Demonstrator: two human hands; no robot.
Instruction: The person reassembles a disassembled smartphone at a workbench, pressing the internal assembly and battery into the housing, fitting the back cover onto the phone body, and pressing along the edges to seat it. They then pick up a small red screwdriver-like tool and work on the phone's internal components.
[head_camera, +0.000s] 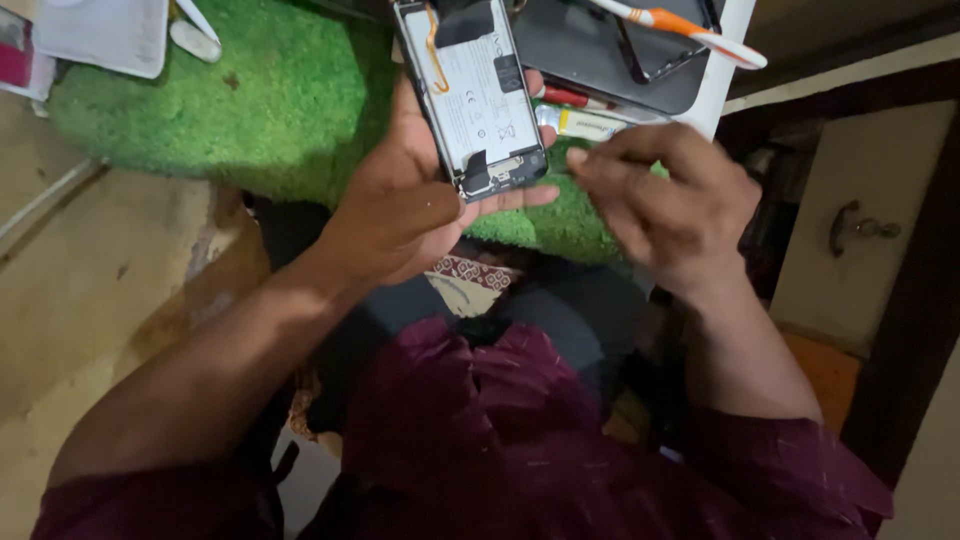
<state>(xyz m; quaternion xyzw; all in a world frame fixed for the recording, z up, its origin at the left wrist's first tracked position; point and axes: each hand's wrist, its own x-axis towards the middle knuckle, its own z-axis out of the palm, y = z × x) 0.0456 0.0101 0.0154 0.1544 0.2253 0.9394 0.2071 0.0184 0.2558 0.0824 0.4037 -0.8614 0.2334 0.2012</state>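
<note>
Cradling an opened phone (475, 95), the left hand (405, 205) has its fingers (510, 198) clasped round the lower end, baring a pale battery and dark circuit parts. The right hand (665, 205) hovers beside that end, fingers pinched together. The phone's long axis runs away from the person over green turf matting (280, 95), toward a toothbrush (680, 28).

Opened phone (478, 95), back cover off, white battery exposed: held upright in left hand (405, 205), above the green mat (270, 90). Right hand (668, 205): just right of the phone's lower end, fingertips pinched (what they hold cannot be told). Toothbrush (680, 28), orange and white: upper right of the phone, on a dark tray (580, 60).
</note>
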